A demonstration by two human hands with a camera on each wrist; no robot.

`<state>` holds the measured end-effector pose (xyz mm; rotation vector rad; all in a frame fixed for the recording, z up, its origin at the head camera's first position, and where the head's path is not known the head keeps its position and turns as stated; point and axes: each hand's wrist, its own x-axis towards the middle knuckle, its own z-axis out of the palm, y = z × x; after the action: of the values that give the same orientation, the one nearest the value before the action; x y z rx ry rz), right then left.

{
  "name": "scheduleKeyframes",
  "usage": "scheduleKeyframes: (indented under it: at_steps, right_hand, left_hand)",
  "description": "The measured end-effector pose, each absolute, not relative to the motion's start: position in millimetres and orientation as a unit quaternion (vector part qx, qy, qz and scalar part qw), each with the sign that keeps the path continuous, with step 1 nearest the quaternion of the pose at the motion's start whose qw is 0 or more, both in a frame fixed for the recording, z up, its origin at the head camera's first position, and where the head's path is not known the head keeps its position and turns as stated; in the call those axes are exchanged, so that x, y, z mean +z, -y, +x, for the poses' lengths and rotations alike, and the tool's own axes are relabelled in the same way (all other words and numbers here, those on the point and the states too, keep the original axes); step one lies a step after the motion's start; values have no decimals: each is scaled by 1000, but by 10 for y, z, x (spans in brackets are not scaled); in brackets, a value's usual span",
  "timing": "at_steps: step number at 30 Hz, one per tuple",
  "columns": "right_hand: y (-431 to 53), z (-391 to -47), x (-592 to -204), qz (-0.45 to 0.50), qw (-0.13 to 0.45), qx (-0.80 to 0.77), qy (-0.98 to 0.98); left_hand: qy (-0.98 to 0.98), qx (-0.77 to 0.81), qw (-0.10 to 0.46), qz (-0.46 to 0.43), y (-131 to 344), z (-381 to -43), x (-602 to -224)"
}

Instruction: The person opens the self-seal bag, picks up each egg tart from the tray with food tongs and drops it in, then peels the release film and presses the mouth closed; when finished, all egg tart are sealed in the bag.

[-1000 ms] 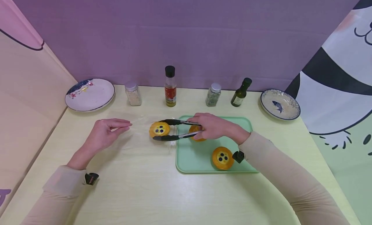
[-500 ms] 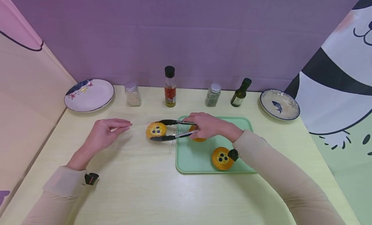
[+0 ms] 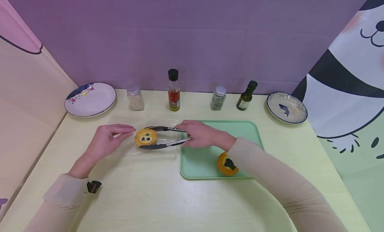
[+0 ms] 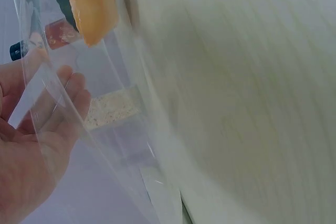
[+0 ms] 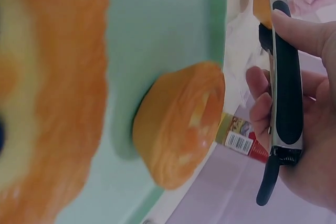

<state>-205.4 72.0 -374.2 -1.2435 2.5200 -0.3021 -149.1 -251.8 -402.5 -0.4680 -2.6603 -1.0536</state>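
My left hand (image 3: 109,140) pinches the edge of a clear plastic bag (image 4: 118,145) that spreads over the table between my hands. In my right hand (image 3: 199,134) I grip black-and-silver tongs (image 5: 287,82). Their black tips hold a golden tart (image 3: 146,137) topped with dark berries, close to my left fingertips; the left wrist view shows it within the bag's film. Another tart (image 3: 227,164) sits on the green tray (image 3: 192,168), partly covered by my right wrist camera. A further tart (image 5: 181,129) on the tray appears in the right wrist view; my right hand hides it in the head view.
Along the back stand a jar of pale grains (image 3: 136,98), a red-labelled bottle (image 3: 174,95), a jar of green herbs (image 3: 218,98) and a small dark bottle (image 3: 246,97). A floral plate (image 3: 91,100) lies back left, and a fish-patterned dish (image 3: 287,107) back right.
My right hand has moved left with the tongs, carrying the tart deeper along the bag toward my left hand. My left hand has stayed almost still.
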Motion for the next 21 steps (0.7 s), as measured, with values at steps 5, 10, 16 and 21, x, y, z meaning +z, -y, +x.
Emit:
scheduleKeyframes:
  at_steps: [5, 10, 16, 21]
  right_hand:
    - [-615, -2029, -3729, -433, 152, -90, -884]
    - [-537, -2032, -3690, -418, 160, -97, -889]
    - [-482, -2055, -3739, -422, 163, -102, -886]
    - [-432, -2074, -3785, -426, 167, -117, -882]
  left_hand:
    - [912, -361, 117, -157, 2509, -1491, -4021]
    - [914, -357, 120, -155, 2509, -1485, -4015]
    - [914, -355, 120, -155, 2516, -1482, -4011]
    - [903, -364, 142, -177, 2514, -1474, -4021]
